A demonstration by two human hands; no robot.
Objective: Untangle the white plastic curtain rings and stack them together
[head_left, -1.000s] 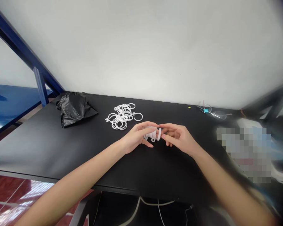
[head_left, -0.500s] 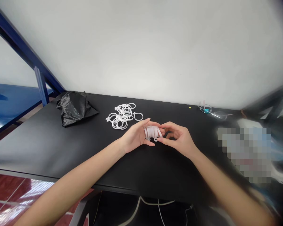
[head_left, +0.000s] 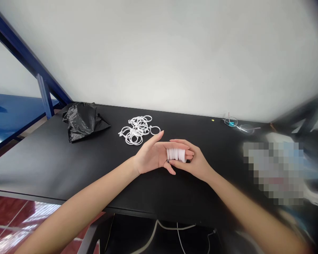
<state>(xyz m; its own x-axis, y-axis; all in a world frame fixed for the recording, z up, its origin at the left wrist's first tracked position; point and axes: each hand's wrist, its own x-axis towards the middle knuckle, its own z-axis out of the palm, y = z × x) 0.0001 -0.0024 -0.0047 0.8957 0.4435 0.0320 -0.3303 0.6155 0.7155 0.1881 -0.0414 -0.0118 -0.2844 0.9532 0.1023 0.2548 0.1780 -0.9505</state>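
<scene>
The left hand lies open, middle fingers through a row of white curtain rings, the right hand closed around them. Keep those fingers straight so none slips; loose rings lie toward ten o'clock.

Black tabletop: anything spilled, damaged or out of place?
One oddity: a small yellow speck, bright against the black surface near the wall, left of the eyeglasses; too small to identify. No spill or damage shows; pixelation hides part of the right.
</scene>
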